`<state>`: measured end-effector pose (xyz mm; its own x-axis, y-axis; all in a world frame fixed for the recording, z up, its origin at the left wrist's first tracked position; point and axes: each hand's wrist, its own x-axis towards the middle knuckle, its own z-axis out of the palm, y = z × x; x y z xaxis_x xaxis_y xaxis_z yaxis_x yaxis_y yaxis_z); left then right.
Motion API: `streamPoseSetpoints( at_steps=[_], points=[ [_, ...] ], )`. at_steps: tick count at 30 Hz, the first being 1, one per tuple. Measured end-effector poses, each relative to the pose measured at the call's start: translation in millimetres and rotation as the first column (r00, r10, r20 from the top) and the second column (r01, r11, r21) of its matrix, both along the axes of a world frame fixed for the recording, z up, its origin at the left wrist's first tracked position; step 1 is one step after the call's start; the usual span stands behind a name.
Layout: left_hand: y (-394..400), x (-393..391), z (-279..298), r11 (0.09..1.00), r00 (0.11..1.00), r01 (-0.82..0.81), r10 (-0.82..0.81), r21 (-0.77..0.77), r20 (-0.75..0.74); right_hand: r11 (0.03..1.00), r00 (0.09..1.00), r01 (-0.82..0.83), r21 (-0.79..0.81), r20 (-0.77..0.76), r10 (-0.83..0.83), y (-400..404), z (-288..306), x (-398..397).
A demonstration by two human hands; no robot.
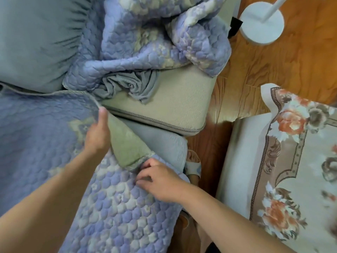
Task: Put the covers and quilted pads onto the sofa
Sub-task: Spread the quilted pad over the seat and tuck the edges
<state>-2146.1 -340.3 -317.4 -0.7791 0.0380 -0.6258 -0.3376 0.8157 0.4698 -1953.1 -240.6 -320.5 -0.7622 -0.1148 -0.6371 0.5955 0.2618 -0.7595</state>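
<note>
While a lavender-blue quilted floral pad point(113, 207) drapes over the sofa seat, its corner folded back to show an olive underside, the left hand point(97, 136) pinches the raised edge, thumb on top. Fingers of the right hand point(160, 181) curl onto the pad's trimmed hem. Beyond lies a bare cream seat cushion point(175, 105).

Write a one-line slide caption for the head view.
Left hand holds up the folded-back corner of the blue quilted pad while the right hand pinches its trimmed edge beside the bare beige cushion.
</note>
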Motion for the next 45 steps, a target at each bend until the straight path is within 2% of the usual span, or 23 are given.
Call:
streamPoseSetpoints(
  at_steps=[2, 4, 6, 7, 8, 10, 12, 13, 15, 17, 20, 23, 27, 28, 30, 32, 33, 35, 36, 38, 40, 42, 45],
  points=[
    [3.9, -5.1, 9.9, 0.995, 0.996, 0.046, -0.038, -0.092, 0.083, 0.988, 0.988, 0.123, -0.090, 0.104, -0.113, -11.5, -6.6, 4.3],
    [9.3, 1.1, 14.0, 0.975, 0.984, 0.167, -0.154, -0.148, 0.094, 0.898, 0.898, 0.430, 0.091, 0.057, -0.436, -8.5, -16.8, 7.0],
    [8.1, 6.3, 13.7, 0.998, 0.990, 0.055, -0.054, -0.002, 0.131, 0.702, 0.772, 0.630, 0.333, -0.173, -0.611, 12.4, -26.7, 6.7],
    [2.2, 6.5, 14.5, 0.988, 0.979, -0.073, 0.044, 0.138, 0.198, 0.680, 0.768, 0.639, 0.359, -0.244, -0.592, 26.6, -27.2, 2.4],
    [-3.7, 6.4, 20.3, 0.938, 0.949, -0.217, 0.137, 0.270, 0.285, 0.742, 0.810, 0.586, 0.324, -0.247, -0.532, 41.3, -25.8, -6.7],
    [-15.5, 8.7, 37.1, 0.835, 0.865, -0.380, 0.168, 0.398, 0.474, 0.941, 0.942, 0.330, 0.071, -0.094, -0.323, 62.0, -9.7, -32.5],
    [-22.2, 15.2, 59.3, 0.798, 0.833, -0.416, 0.142, 0.436, 0.535, 0.983, 1.000, 0.021, -0.181, 0.018, -0.018, 63.5, 11.1, -57.6],
    [-24.2, 18.1, 69.1, 0.774, 0.832, -0.433, 0.146, 0.462, 0.536, 0.968, 0.994, -0.108, -0.224, -0.011, 0.109, 61.4, 20.2, -65.3],
    [-27.5, 22.2, 82.4, 0.701, 0.817, -0.505, 0.200, 0.504, 0.541, 0.927, 0.932, -0.357, -0.119, -0.117, 0.344, 65.5, 33.8, -66.8],
    [-24.2, 23.2, 88.8, 0.663, 0.803, -0.543, 0.232, 0.515, 0.548, 0.819, 0.817, -0.570, 0.067, -0.064, 0.574, 88.7, 33.6, -56.2],
    [-4.9, 27.4, 71.1, 0.797, 0.842, -0.450, 0.227, 0.403, 0.490, 0.665, 0.698, -0.716, 0.211, 0.185, 0.692, 144.8, 30.6, -30.4],
    [26.3, 31.3, 43.2, 0.887, 0.887, -0.381, 0.271, 0.260, 0.374, 0.627, 0.689, -0.724, 0.288, 0.354, 0.633, 195.1, 37.8, -11.2],
    [43.2, 20.1, 29.5, 0.818, 0.851, -0.518, 0.461, 0.251, 0.253, 0.727, 0.739, -0.650, 0.220, 0.409, 0.536, 224.5, 49.6, 5.8],
    [40.5, 17.1, 28.0, 0.820, 0.860, -0.500, 0.433, 0.278, 0.269, 0.750, 0.745, -0.631, 0.197, 0.421, 0.517, 225.6, 44.4, 10.4],
    [34.4, 15.9, 22.9, 0.879, 0.915, -0.318, 0.185, 0.356, 0.359, 0.753, 0.786, -0.573, 0.324, 0.476, 0.394, 226.8, 15.5, 23.1],
    [32.6, 20.6, 16.5, 0.937, 0.923, -0.042, -0.096, 0.347, 0.372, 0.693, 0.870, -0.398, 0.601, 0.486, 0.077, 229.6, -19.7, 36.0],
    [31.1, 22.5, 11.9, 0.947, 0.924, 0.142, -0.231, 0.287, 0.305, 0.627, 0.913, -0.254, 0.736, 0.397, -0.096, 227.1, -31.2, 40.7],
    [25.3, 23.6, -0.9, 0.840, 0.824, 0.530, -0.542, 0.111, 0.164, 0.544, 0.940, 0.060, 0.837, 0.136, -0.314, 209.8, -43.9, 42.1],
    [20.0, 24.3, -7.6, 0.745, 0.734, 0.665, -0.663, 0.039, 0.150, 0.561, 0.939, 0.180, 0.808, 0.029, -0.344, 194.1, -44.0, 39.2],
    [6.7, 26.9, -24.3, 0.486, 0.500, 0.866, -0.844, -0.119, 0.192, 0.656, 0.966, 0.233, 0.718, -0.091, -0.244, 147.5, -35.1, 35.2],
    [-1.5, 30.2, -39.0, 0.233, 0.307, 0.920, -0.928, -0.315, 0.209, 0.766, 0.984, 0.162, 0.622, -0.165, -0.075, 97.2, -25.4, 37.4],
    [2.0, 29.0, -44.5, 0.159, 0.268, 0.892, -0.940, -0.423, 0.213, 0.818, 0.989, 0.071, 0.571, -0.147, 0.017, 64.3, -26.1, 36.5],
    [6.2, 30.4, -46.3, 0.129, 0.272, 0.865, -0.932, -0.485, 0.238, 0.795, 0.997, 0.066, 0.603, -0.075, -0.026, 48.5, -47.0, 24.3]
  ],
)
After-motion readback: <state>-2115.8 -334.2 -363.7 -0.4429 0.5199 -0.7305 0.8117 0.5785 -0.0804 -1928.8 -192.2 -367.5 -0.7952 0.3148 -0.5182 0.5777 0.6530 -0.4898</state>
